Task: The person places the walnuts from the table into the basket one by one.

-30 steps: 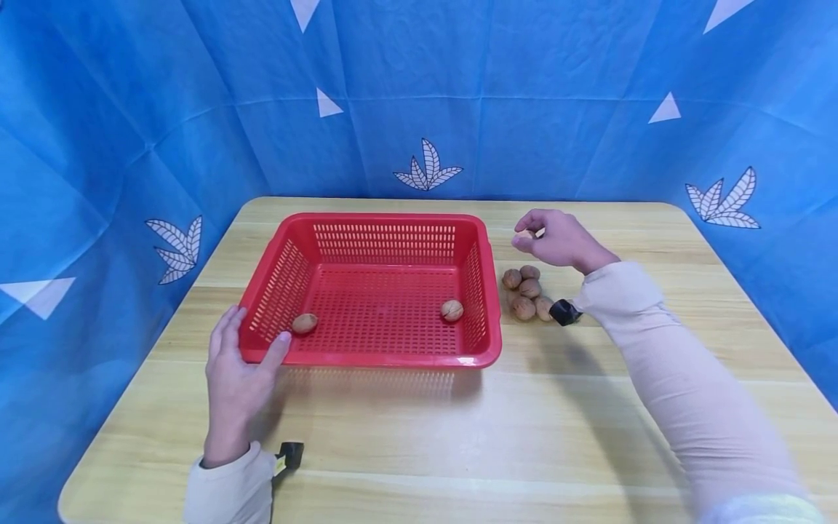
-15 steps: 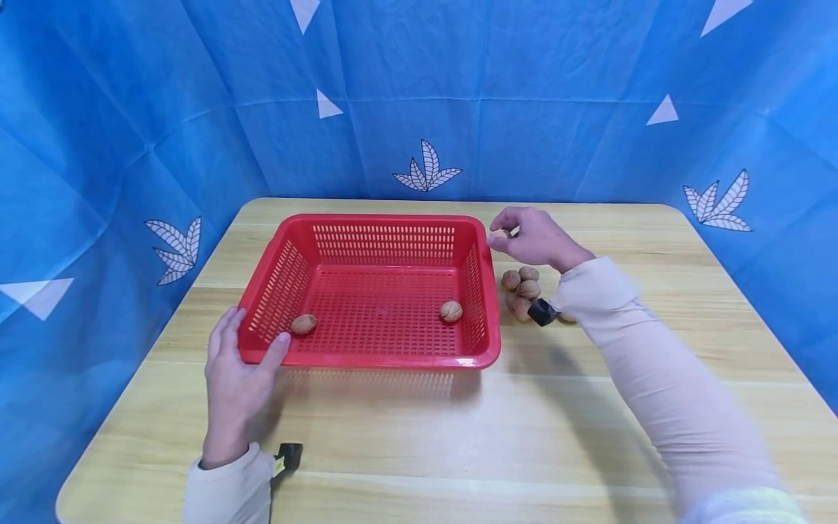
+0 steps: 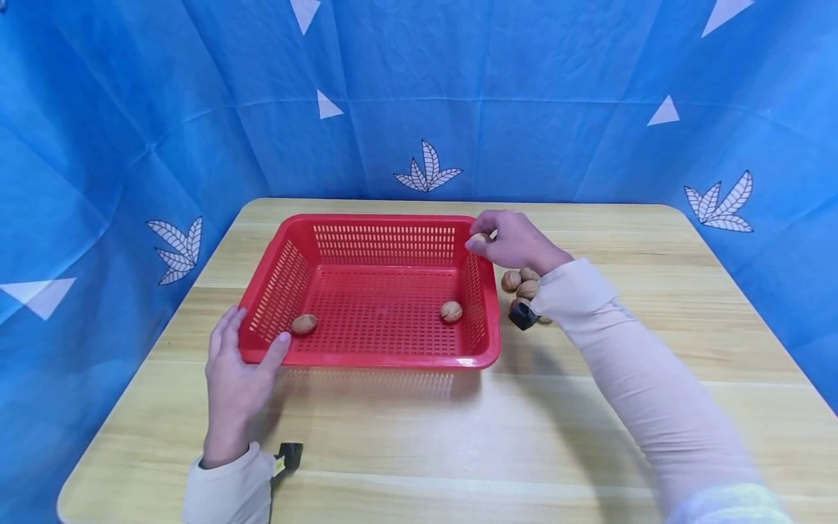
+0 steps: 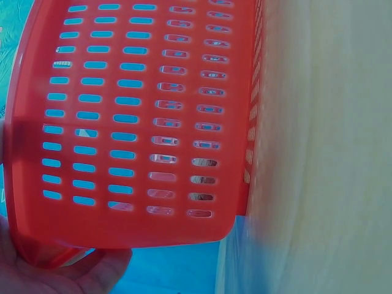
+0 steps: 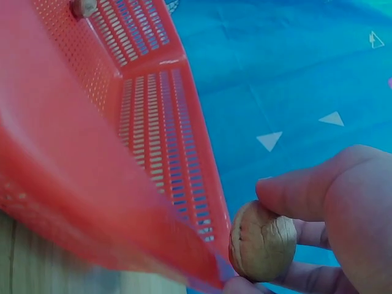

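Note:
A red plastic basket (image 3: pixel 386 359) stands on the table, with two walnuts inside: one walnut (image 3: pixel 304 324) near its left wall, another walnut (image 3: pixel 451 311) toward its right. At the near left corner, my left hand (image 3: pixel 237 382) grips the rim, thumb over the front edge and fingers along the side. My right hand (image 3: pixel 513 240) pinches a walnut (image 5: pixel 263 241) between thumb and fingers, over the basket's right rim near the far corner. Beneath the right wrist, a small group of walnuts (image 3: pixel 511 280) lies beside the basket, partly hidden by the sleeve and the wrist camera.
The light wooden table (image 3: pixel 393 444) bears all of this. A blue cloth (image 3: pixel 543 87) with white leaf and triangle prints hangs behind and to both sides. Small black cameras (image 3: pixel 524 316) sit at both wrists.
My right hand has moved left with its walnut, from above the table beside the walnut group to the basket's right rim. The left hand and basket have stayed nearly still.

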Demonstrator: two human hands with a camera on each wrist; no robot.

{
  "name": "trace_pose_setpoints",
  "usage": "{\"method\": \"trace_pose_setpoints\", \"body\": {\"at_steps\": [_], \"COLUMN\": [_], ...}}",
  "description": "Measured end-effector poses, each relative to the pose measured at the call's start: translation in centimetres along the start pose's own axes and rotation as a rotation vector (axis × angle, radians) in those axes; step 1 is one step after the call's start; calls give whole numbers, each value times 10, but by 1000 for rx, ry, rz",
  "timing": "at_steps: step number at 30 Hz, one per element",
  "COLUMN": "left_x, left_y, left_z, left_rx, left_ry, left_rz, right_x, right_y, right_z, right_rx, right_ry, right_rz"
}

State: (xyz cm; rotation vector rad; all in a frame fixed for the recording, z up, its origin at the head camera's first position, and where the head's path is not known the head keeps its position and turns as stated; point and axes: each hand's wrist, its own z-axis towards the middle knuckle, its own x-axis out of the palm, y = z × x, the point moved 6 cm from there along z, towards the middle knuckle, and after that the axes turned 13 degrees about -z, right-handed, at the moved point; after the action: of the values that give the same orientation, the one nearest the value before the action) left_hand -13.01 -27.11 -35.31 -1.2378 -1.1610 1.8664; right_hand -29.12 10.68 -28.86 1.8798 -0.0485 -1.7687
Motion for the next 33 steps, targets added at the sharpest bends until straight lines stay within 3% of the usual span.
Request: {"method": "trace_pose_setpoints", "body": {"at_steps": [19, 33], "left_x": [1, 1], "left_y": [1, 2], "left_z": [-1, -2], "left_rx": [9, -6], "left_ry": [4, 10], "left_rz": [-7, -11], "right_x": [17, 17], "right_y": [29, 26], "right_z": [14, 13], "right_rx": [-13, 5], "right_ry": [65, 61], "right_rz": [21, 18]}}
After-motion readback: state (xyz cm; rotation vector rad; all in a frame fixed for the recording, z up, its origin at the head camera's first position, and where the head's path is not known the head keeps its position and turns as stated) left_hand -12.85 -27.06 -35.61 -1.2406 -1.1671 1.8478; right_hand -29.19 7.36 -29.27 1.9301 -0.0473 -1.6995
